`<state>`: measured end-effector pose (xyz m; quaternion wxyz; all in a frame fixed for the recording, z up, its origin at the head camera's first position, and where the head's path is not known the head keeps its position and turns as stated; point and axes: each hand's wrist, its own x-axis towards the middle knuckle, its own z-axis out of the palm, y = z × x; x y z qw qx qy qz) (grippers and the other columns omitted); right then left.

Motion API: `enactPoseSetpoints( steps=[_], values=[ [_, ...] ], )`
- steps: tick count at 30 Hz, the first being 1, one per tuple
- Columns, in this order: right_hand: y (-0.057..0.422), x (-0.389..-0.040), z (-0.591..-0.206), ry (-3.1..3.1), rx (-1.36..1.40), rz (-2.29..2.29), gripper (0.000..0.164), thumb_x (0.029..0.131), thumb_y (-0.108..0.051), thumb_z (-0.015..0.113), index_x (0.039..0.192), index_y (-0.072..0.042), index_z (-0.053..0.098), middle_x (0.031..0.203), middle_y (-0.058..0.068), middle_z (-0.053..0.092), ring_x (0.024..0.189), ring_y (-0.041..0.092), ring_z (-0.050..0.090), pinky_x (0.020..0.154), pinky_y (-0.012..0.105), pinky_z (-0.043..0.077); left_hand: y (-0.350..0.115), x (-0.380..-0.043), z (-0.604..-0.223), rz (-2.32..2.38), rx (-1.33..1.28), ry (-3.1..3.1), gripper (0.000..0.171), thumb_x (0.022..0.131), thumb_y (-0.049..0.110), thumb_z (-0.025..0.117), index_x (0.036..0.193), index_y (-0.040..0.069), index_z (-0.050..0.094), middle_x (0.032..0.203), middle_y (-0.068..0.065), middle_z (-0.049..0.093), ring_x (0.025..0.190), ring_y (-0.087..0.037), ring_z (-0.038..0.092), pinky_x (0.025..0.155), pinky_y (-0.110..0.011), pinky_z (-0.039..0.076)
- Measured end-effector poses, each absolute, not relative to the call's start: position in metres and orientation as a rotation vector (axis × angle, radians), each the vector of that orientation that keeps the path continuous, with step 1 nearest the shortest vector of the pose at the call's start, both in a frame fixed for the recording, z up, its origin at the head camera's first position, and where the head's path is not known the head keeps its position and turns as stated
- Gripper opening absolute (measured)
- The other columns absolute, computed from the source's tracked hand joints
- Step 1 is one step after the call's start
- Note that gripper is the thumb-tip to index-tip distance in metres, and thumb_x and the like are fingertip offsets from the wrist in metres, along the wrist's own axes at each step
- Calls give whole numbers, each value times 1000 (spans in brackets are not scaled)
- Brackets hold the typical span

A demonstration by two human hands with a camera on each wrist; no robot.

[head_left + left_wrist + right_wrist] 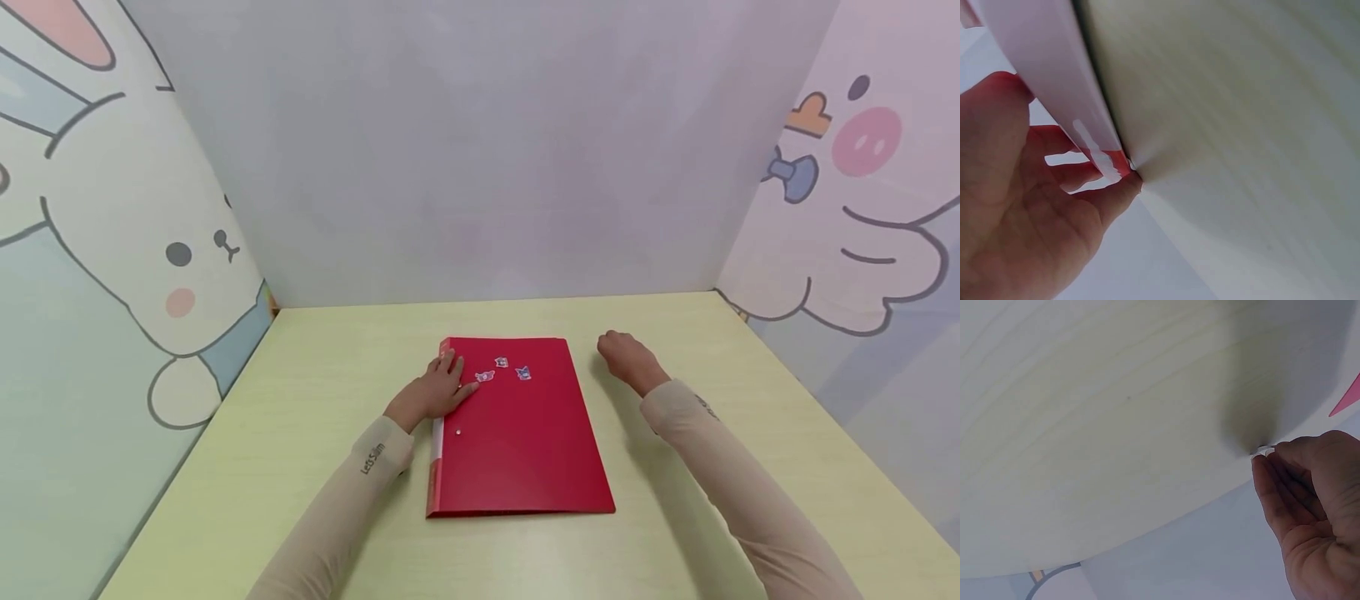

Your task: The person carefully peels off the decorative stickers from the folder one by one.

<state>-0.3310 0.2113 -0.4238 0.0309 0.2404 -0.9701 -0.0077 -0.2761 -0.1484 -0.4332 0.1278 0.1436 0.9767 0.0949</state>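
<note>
One red folder, cover up, on the light wooden table, roughly centred between the arms. Left hand rests over the far part of the spine, fingers fairly straight and slightly spread, thumb on the cover. Right hand is apart from the folder, to its right, low over the table; fingers curled, thumb meeting fingertips, apparently pinching a small white piece, too small to identify. Folder looks like stiff, smooth plastic, probably light to moderate in weight; glossy cover may slip, so the thicker spine is likely the best hold, free edge for lifting the cover. White piece is presumably light and easily lost; pinch by its edge. Three small cartoon stickers sit on the cover's upper part, no legible text; thin, may crease. Silver rivet near the spine. Spine print unreadable. Left sleeve seems to read "Let's Slim"; right sleeve lettering is partly hidden, can't read.
</note>
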Motion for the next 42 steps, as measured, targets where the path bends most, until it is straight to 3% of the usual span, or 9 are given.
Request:
enactPoseSetpoints(
  steps=[11, 25, 42],
  values=[
    [209, -334, -428, -2902, 731, -70, 26, 84, 15, 53, 65, -3, 56, 66, 14, 57, 58, 30, 58, 51, 38, 50, -147, -276, -431, 270, 408, 2840, 79, 99, 47, 54, 158, 6, 22, 165, -17, 18, 150, -39, 23, 101, -52, 51],
    [209, -328, -426, -2921, 786, -21, 7, 90, 9, 55, 91, 5, 50, 68, 15, 54, 61, 30, 58, 56, 37, 49, -147, -275, -428, 264, 399, 2830, 79, 99, 47, 54, 158, 6, 22, 165, -17, 18, 150, -40, 22, 102, -53, 50],
    [206, -325, -422, -2940, 838, -63, 9, 90, 8, 58, 86, 2, 53, 72, 17, 57, 67, 33, 61, 60, 41, 52, -147, -275, -429, 246, 422, 2831, 78, 100, 47, 51, 158, 6, 21, 165, -17, 17, 151, -40, 21, 103, -53, 50]
  ],
)
